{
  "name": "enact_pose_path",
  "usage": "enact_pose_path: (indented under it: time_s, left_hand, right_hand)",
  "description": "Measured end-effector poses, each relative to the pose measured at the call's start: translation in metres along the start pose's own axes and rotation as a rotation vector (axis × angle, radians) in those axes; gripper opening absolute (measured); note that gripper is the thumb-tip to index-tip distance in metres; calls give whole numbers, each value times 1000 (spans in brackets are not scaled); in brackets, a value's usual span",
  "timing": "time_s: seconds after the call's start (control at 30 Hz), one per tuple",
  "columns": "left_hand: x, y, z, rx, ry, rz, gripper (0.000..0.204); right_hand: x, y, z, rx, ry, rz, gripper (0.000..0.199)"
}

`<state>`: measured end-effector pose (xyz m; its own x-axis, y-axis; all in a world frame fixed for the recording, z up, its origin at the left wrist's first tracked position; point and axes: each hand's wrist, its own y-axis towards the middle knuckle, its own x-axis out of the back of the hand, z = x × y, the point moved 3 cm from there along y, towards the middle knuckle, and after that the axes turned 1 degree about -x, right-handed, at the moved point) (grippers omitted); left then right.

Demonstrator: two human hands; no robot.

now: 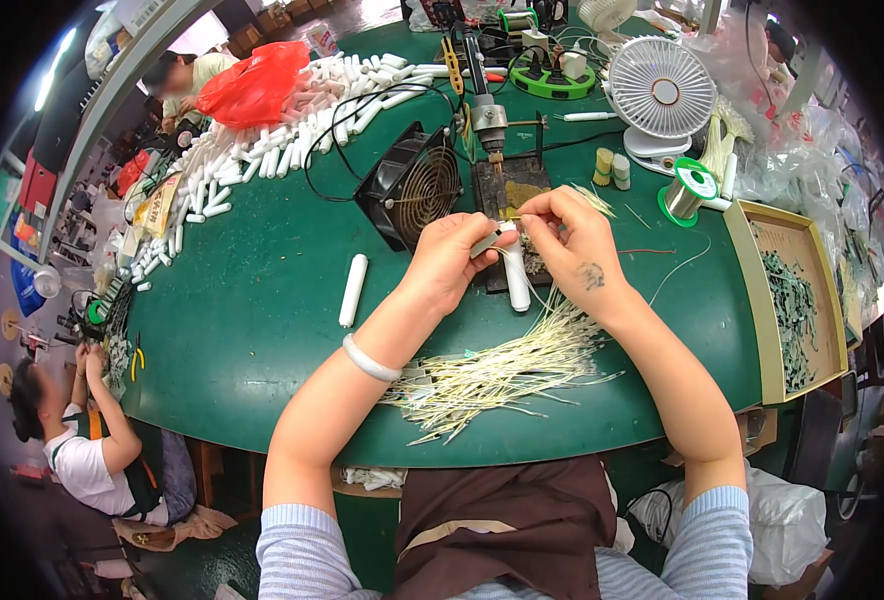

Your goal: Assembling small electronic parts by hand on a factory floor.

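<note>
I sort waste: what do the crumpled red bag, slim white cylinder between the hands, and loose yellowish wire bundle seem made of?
Crumpled red bag: likely thin plastic film, glossy along creases.
Slim white cylinder: smooth, perhaps plastic or coated metal; its even surface leaves both open.
Loose yellowish wire bundle: probably plastic insulation, from evenly coloured strands.

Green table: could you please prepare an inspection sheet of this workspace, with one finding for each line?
Surface: green table, smooth-looking.
Work things: white cylinder beneath the hands; bundle of pale wires nearer the person.
Clutter: heap of white cylinders at far left, red bag on it; open box of small dark parts at right.
Hands: left hand pinches a small flat piece; right hand near the cylinder's top, grip unclear.
Cables: black cable looping beside the black fan.
Surroundings: another person at left; clear plastic bags at right.
</note>
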<state>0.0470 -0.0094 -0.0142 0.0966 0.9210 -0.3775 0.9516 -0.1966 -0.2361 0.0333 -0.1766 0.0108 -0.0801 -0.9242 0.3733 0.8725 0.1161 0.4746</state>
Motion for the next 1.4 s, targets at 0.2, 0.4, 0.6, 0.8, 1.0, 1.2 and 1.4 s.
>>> enact_pose_path:
  time_s: [0.2, 0.4, 0.6, 0.8, 1.0, 1.2, 1.4]
  left_hand:
    - [1, -7, 1, 52, -27, 2, 11]
    - [1, -19, -2, 24, 27, 86, 16]
    - [-18, -53, -28, -306, 12, 163, 10]
    - [-38, -119, -70, -592, 73, 180, 15]
    - [3, -203, -82, -543, 60, 204, 25]
    - [79, -277, -64, -133, 886, 319, 10]
    - [117, -270, -48, -154, 1562, -248, 14]
  right_hand:
    - [7, -1, -5, 2, 46, -66, 9]
    - [20, -1, -17, -141, 236, -96, 11]
    - [37, 3, -27, -345, 477, -77, 12]
    - [50, 3, -16, -342, 468, -64, 10]
    - [45, -2, -17, -252, 419, -8, 9]
    - [35, -6, -7, -213, 401, 46, 8]
    - [25, -13, -3, -210, 308, 184, 11]
